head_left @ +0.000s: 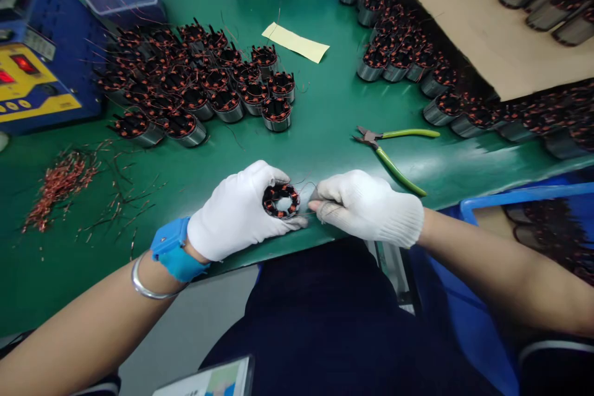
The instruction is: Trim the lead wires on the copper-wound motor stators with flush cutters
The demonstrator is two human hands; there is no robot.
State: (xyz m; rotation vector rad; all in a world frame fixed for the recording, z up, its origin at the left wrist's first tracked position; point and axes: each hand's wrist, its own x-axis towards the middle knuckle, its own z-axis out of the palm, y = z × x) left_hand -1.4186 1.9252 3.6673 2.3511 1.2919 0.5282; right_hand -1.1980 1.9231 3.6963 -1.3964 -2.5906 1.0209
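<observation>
Over the table (320,142), left hand (236,213) cups a stator (292,210), right hand (366,207) pinching.

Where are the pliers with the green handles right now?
In the head view, the green-handled pliers lie open on the green table, right of centre, just beyond the gloved right hand and near the copper-wound cylinders.

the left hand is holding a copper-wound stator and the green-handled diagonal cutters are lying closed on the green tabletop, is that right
Not quite: the green-handled diagonal cutters lie open, handles spread apart, as the head view shows. They are on the green tabletop, and the left hand is holding a copper-wound stator.
</observation>
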